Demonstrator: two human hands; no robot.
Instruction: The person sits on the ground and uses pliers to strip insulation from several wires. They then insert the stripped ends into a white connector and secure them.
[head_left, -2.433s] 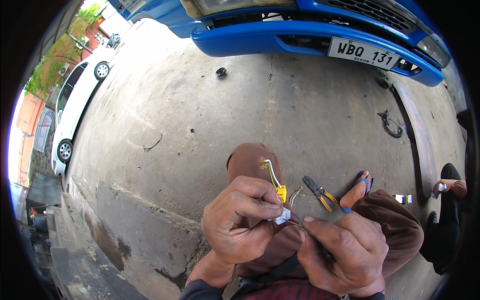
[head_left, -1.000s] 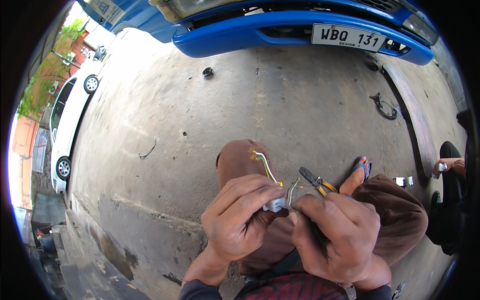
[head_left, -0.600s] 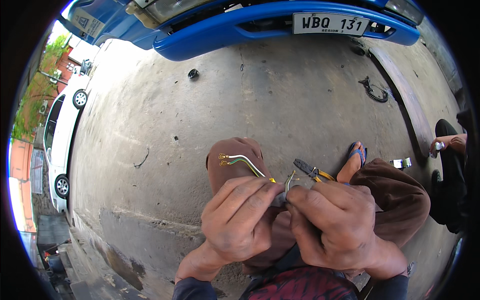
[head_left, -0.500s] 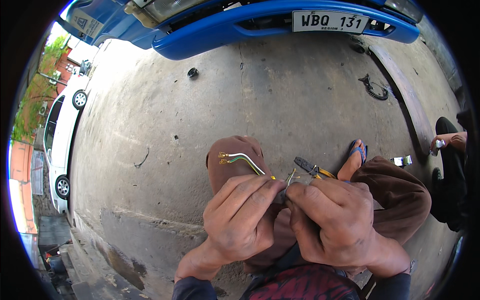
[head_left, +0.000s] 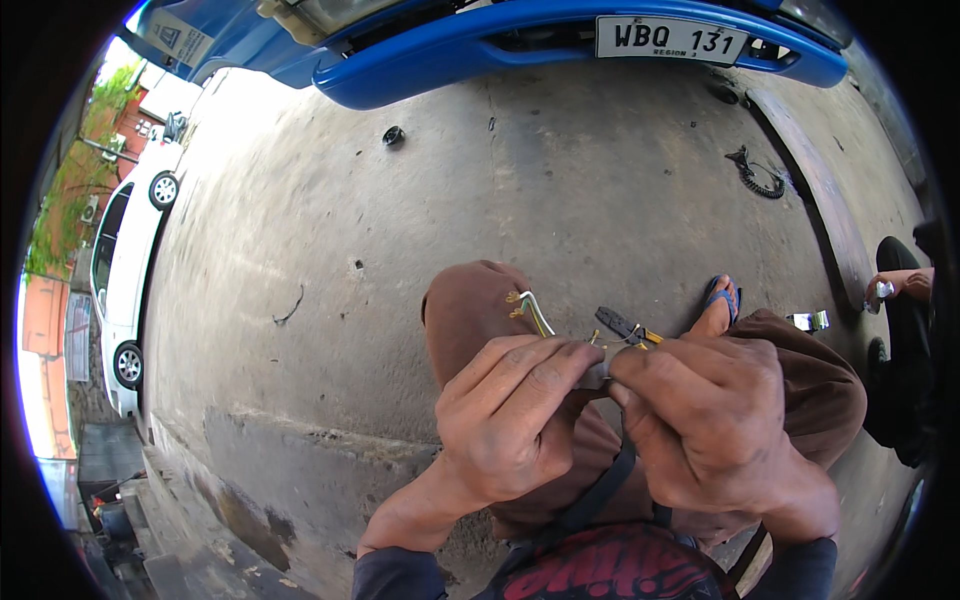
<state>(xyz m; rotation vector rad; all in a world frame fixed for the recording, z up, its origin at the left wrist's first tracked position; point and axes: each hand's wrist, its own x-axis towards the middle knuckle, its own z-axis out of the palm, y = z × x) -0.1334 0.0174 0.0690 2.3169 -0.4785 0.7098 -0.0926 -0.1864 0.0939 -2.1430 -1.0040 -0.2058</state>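
Above my knees, both hands meet around a small grey piece [head_left: 597, 376] that the fingers mostly cover; I cannot tell whether it is a connector or tape. My left hand [head_left: 510, 415] is closed in a pinch on thin white, green and yellow wires [head_left: 541, 318]. Brass-coloured terminals [head_left: 516, 302] tip their free ends. My right hand [head_left: 705, 420] is closed on the other side of the grey piece, thumb against forefinger. Short thin wire ends [head_left: 597, 340] stick up between the hands. Just beyond the right fingers lie crimping pliers [head_left: 622, 325] with yellow handles, partly hidden.
A blue vehicle bumper [head_left: 450, 65] spans the far side. On the concrete lie a black round part [head_left: 393, 136], a coiled black cable [head_left: 762, 183] and a long board [head_left: 810, 190]. Another person's hand [head_left: 885, 288] shows at right, near a small shiny packet [head_left: 810, 321].
Both hands have shifted slightly right in the view, as has the whole scene. The wires with the terminals now bend up closer to the left fingers, and more of the grey piece shows.
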